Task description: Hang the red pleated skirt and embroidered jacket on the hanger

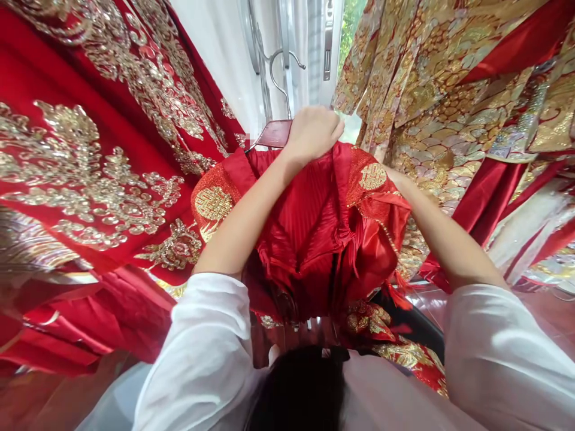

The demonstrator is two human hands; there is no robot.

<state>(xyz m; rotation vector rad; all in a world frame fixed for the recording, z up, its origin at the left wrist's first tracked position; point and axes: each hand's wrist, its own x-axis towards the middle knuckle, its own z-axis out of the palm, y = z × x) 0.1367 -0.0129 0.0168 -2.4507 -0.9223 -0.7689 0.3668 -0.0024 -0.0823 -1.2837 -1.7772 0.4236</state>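
Observation:
A red jacket (303, 209) with gold round emblems on its shoulders hangs in front of me on a dark reddish hanger (275, 133) with a metal hook (281, 78). My left hand (314, 129) is closed over the top of the hanger, just right of the hook's base, with the fingers curled. At the garment's right shoulder, my right hand goes behind the fabric; only the wrist (395, 176) shows and its fingers are hidden. Red tassels (401, 292) dangle from the jacket's right side.
Red gowns with silver-gold beading (85, 149) hang close on the left. Gold patterned garments (431, 114) crowd the right side. Behind the hook are white curtain-like fabric (211, 48) and a metal door edge (327, 54). Red and gold cloth (413, 359) lies low at the right.

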